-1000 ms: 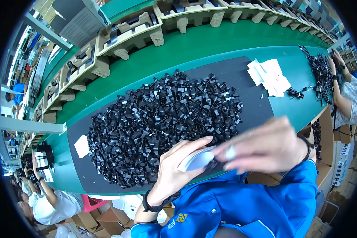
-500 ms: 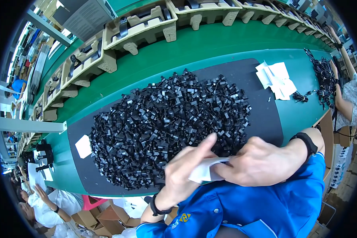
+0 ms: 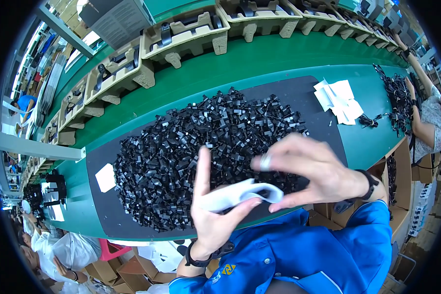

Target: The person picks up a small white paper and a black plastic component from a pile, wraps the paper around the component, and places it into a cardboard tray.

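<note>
My left hand [image 3: 213, 210] pinches a white folded strip, apparently paper [image 3: 230, 194], between its thumb and palm side, with the index finger pointing up. The strip's right end curls into a loop. Close by on the right, my right hand [image 3: 316, 171] has its fingers apart, somewhat blurred, and a pale band circles one finger. Its thumb tip is beside the curled end; I cannot tell whether they touch. Beyond both hands spreads a large heap of small black plastic pieces [image 3: 206, 137] on a dark mat [image 3: 103, 210].
White folded papers [image 3: 340, 100] lie at the mat's right, and a white card [image 3: 105, 178] at its left. Black cable bundles [image 3: 397, 93] rest at the far right near another person's arms. Moulded pulp trays [image 3: 186, 36] line the green surface behind. An open cardboard box [image 3: 402, 196] stands beside my right arm.
My right hand has let go of the strip and moved up and right, its fingers spreading. The left hand keeps hold; more of the strip shows. The view has shifted slightly.
</note>
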`<action>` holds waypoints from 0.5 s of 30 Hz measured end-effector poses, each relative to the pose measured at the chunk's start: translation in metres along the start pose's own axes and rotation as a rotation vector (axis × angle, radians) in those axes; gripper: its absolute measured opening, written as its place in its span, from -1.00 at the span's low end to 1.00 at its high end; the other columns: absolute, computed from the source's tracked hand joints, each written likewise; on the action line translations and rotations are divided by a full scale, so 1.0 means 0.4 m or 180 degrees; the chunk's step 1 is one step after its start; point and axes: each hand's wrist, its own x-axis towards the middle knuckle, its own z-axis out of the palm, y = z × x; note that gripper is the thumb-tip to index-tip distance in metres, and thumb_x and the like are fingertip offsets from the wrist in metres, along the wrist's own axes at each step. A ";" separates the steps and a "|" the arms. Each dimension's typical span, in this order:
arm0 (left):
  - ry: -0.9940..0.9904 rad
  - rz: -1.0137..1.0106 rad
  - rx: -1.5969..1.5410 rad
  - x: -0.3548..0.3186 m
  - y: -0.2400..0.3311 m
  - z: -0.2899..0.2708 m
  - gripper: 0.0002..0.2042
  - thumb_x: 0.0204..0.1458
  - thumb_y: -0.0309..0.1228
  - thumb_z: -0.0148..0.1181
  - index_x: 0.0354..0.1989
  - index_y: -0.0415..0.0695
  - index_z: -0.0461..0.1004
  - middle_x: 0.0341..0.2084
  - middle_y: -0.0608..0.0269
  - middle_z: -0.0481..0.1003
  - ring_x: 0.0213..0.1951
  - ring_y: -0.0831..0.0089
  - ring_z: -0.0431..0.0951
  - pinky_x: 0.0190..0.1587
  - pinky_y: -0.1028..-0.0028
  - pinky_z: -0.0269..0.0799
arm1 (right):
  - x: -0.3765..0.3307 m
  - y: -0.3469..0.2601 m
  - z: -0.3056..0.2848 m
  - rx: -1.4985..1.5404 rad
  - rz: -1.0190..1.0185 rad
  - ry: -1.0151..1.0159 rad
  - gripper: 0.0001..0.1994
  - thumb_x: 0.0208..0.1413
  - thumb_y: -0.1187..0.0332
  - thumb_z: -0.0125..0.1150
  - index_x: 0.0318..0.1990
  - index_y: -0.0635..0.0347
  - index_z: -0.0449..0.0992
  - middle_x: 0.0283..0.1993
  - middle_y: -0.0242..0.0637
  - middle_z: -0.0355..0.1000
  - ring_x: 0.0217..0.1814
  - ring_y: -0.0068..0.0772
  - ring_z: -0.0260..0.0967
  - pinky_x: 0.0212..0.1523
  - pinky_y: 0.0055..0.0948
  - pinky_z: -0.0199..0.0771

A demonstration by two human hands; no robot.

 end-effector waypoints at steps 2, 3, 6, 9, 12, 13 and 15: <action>-0.0151 -0.0212 -0.0201 -0.008 0.026 0.021 -0.08 -0.12 -0.65 0.25 0.33 -0.28 -0.32 -0.26 -0.01 0.54 -0.23 0.36 0.58 -0.13 0.45 0.50 | -0.030 0.013 -0.001 0.0229 0.0056 -0.0105 -0.66 -0.18 0.49 0.37 -0.15 0.24 0.53 -0.55 -0.37 0.39 -0.51 -0.41 0.36 -0.62 -0.47 0.32; -0.0150 -0.0205 -0.0194 -0.015 0.029 0.024 -0.08 -0.12 -0.65 0.25 0.33 -0.28 -0.32 -0.26 -0.01 0.54 -0.23 0.36 0.58 -0.13 0.45 0.50 | -0.049 0.020 -0.004 0.0468 0.0118 -0.0220 -0.66 -0.21 0.52 0.38 -0.17 0.25 0.55 -0.54 -0.37 0.39 -0.48 -0.43 0.35 -0.60 -0.50 0.31; -0.0369 -0.0769 -0.0760 -0.028 0.034 0.034 -0.13 -0.05 -0.64 0.17 0.33 -0.27 -0.36 -0.17 -0.05 0.49 -0.18 0.30 0.56 -0.11 0.41 0.51 | -0.088 0.039 -0.007 0.0444 -0.0114 -0.0259 -0.68 -0.26 0.53 0.37 -0.22 0.25 0.58 -0.51 -0.36 0.40 -0.47 -0.48 0.31 -0.60 -0.54 0.29; -0.0152 -0.0665 -0.1268 -0.029 -0.024 0.040 -0.19 -0.03 -0.65 0.11 0.33 -0.23 -0.29 -0.19 -0.07 0.48 -0.20 0.20 0.56 -0.25 0.34 0.59 | -0.107 0.044 -0.010 -0.0070 -0.0696 -0.0122 -0.74 -0.27 0.50 0.35 -0.29 0.24 0.60 -0.47 -0.37 0.42 -0.50 -0.53 0.27 -0.61 -0.58 0.24; -0.0075 -0.0798 -0.1793 -0.018 -0.022 0.044 -0.22 -0.02 -0.65 0.09 0.33 -0.21 -0.25 -0.19 -0.08 0.47 -0.21 0.16 0.57 -0.33 0.31 0.63 | -0.117 0.035 -0.017 -0.1614 -0.1660 -0.0279 -0.72 -0.29 0.43 0.28 -0.29 0.16 0.61 -0.42 -0.39 0.43 -0.51 -0.53 0.24 -0.61 -0.61 0.24; -0.0109 -0.0983 -0.2066 -0.009 -0.011 0.044 -0.22 -0.03 -0.65 0.10 0.33 -0.21 -0.24 -0.18 -0.08 0.47 -0.20 0.16 0.56 -0.32 0.32 0.63 | -0.119 0.033 -0.018 -0.1614 -0.1652 -0.0271 -0.72 -0.29 0.43 0.28 -0.29 0.16 0.61 -0.42 -0.39 0.43 -0.51 -0.53 0.24 -0.61 -0.61 0.24; -0.0149 -0.1160 -0.2334 -0.004 0.000 0.049 -0.22 -0.03 -0.65 0.11 0.33 -0.21 -0.23 -0.17 -0.08 0.46 -0.19 0.17 0.56 -0.32 0.33 0.63 | -0.116 0.027 -0.022 -0.1914 -0.1851 -0.0147 -0.73 -0.29 0.40 0.24 -0.30 0.14 0.60 -0.40 -0.38 0.44 -0.50 -0.53 0.25 -0.60 -0.63 0.27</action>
